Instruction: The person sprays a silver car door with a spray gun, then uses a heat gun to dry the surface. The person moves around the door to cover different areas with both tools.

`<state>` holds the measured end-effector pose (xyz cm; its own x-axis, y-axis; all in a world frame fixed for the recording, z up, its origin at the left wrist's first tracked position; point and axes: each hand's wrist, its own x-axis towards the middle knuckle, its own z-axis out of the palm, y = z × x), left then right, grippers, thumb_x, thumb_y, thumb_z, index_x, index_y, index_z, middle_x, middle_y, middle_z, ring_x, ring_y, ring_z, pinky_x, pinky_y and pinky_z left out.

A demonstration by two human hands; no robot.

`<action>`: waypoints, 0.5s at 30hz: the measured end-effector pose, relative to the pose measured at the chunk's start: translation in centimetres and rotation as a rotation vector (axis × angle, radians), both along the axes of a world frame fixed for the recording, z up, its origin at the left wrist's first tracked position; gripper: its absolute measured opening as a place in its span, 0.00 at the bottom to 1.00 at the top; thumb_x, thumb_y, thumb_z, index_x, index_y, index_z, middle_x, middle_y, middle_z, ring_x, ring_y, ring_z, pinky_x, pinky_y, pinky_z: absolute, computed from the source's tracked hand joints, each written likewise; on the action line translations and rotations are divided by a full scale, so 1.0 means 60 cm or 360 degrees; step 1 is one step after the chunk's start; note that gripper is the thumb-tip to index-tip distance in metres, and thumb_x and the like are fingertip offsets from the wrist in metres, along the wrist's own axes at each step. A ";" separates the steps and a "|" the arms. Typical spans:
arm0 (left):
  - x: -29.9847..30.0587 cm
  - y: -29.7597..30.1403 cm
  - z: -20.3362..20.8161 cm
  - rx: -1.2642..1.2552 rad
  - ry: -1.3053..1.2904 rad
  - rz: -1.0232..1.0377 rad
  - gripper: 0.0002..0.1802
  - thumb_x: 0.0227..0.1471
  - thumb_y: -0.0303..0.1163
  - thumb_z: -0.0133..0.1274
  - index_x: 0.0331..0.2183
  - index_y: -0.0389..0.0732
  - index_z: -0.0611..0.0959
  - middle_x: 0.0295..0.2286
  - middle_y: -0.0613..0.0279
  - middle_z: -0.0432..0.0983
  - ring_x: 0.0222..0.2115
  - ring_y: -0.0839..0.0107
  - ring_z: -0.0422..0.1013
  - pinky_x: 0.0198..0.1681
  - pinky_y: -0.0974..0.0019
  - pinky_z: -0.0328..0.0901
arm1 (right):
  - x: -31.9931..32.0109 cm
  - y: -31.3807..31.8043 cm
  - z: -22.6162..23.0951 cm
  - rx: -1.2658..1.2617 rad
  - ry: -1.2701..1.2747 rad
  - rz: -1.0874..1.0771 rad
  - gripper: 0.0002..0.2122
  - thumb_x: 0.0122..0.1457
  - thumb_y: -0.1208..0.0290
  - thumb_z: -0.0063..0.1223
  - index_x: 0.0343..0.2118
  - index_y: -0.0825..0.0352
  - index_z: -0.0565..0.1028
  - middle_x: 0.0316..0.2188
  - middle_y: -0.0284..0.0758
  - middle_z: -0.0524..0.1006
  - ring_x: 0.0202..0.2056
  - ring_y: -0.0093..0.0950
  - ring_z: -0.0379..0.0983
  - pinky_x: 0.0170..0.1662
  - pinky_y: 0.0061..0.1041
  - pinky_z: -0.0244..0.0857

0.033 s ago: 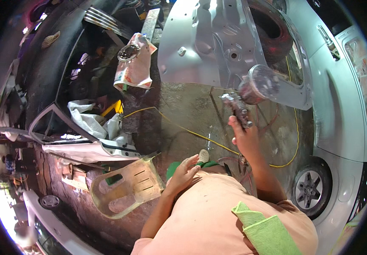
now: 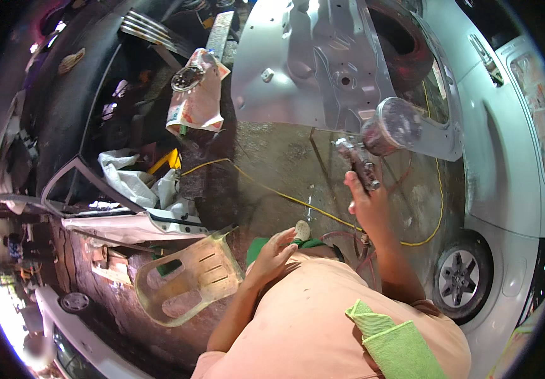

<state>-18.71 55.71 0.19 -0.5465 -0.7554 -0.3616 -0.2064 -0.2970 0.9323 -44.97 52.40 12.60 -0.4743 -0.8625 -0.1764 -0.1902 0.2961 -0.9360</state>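
Jutting forward: spray gun [image 2: 361, 163], near end wrapped by right grip [image 2: 371, 207]; left grip [image 2: 274, 259] loosely spread, empty.

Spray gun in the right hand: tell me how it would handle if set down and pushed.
The spray gun would probably tip easily, since its bulky cup sits off to one side. It seems stiff, given its metallic shine. The cup's round wall might let it roll.

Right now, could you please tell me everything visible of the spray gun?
The spray gun looks metallic and stained, with a bright front end and a round, murky cup with a cloudy top. The right hand grips it, front end pointing forward and slightly left, toward the silver panel. The trigger cannot be made out.
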 end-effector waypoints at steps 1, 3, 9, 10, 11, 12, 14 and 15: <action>-0.003 -0.014 -0.003 0.0043 0.0042 -0.0031 0.26 0.64 0.30 0.52 0.61 0.36 0.69 0.55 0.52 0.72 0.57 0.64 0.68 0.60 0.62 0.64 | -0.010 0.004 -0.003 0.0008 0.0048 -0.0038 0.19 0.66 0.56 0.55 0.49 0.67 0.73 0.31 0.31 0.78 0.16 0.15 0.66 0.18 0.18 0.60; -0.015 -0.048 -0.007 0.0130 0.0126 -0.0104 0.26 0.64 0.30 0.53 0.61 0.35 0.69 0.55 0.52 0.72 0.56 0.64 0.68 0.59 0.63 0.64 | -0.018 0.007 -0.008 -0.0040 -0.0013 -0.0144 0.19 0.67 0.53 0.54 0.47 0.67 0.72 0.30 0.31 0.77 0.16 0.15 0.66 0.18 0.18 0.61; -0.052 -0.136 0.003 -0.0097 0.0096 -0.0582 0.24 0.64 0.31 0.53 0.59 0.36 0.72 0.54 0.52 0.71 0.54 0.63 0.70 0.58 0.62 0.66 | -0.020 -0.003 -0.016 0.0044 -0.0025 -0.0448 0.22 0.65 0.48 0.55 0.44 0.66 0.72 0.29 0.31 0.76 0.17 0.16 0.67 0.18 0.20 0.62; -0.053 -0.149 0.011 -0.0152 0.0071 -0.0647 0.24 0.64 0.31 0.53 0.59 0.36 0.72 0.54 0.51 0.71 0.54 0.63 0.70 0.58 0.62 0.66 | -0.011 -0.010 -0.018 0.0075 0.0002 -0.0504 0.22 0.65 0.48 0.55 0.46 0.65 0.72 0.29 0.31 0.76 0.17 0.17 0.67 0.18 0.21 0.62; -0.048 -0.162 0.012 -0.0208 0.0047 -0.0708 0.24 0.64 0.32 0.53 0.59 0.36 0.72 0.54 0.51 0.71 0.54 0.62 0.71 0.58 0.62 0.66 | 0.001 -0.019 -0.021 0.0106 0.0028 -0.0557 0.23 0.64 0.47 0.55 0.47 0.65 0.72 0.30 0.32 0.77 0.17 0.17 0.67 0.18 0.21 0.62; -0.040 -0.177 0.010 -0.0242 0.0035 -0.0785 0.25 0.63 0.32 0.54 0.59 0.36 0.72 0.54 0.51 0.71 0.54 0.61 0.70 0.58 0.61 0.66 | 0.015 -0.029 -0.023 0.0143 0.0053 -0.0621 0.24 0.64 0.47 0.55 0.48 0.65 0.72 0.30 0.33 0.78 0.17 0.17 0.68 0.18 0.21 0.62; -0.016 -0.207 0.005 -0.0313 0.0014 -0.0924 0.25 0.63 0.33 0.55 0.59 0.36 0.72 0.54 0.50 0.71 0.54 0.60 0.70 0.58 0.60 0.66 | 0.050 -0.057 -0.029 0.0270 0.0041 -0.0681 0.24 0.64 0.47 0.55 0.50 0.65 0.72 0.31 0.34 0.79 0.20 0.20 0.70 0.23 0.24 0.65; -0.001 -0.223 0.004 -0.0313 0.0004 -0.0973 0.25 0.63 0.34 0.55 0.59 0.37 0.72 0.54 0.50 0.71 0.55 0.60 0.70 0.58 0.60 0.67 | 0.064 -0.070 -0.034 0.0332 0.0041 -0.0702 0.25 0.64 0.47 0.55 0.51 0.64 0.72 0.32 0.35 0.79 0.21 0.22 0.72 0.25 0.25 0.66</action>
<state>-18.79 42.34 0.45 -0.9003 -0.3590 -0.2463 -0.2822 0.0504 0.9580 -41.12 48.19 10.57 -0.7932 -0.5256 -0.3076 -0.0268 0.5346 -0.8447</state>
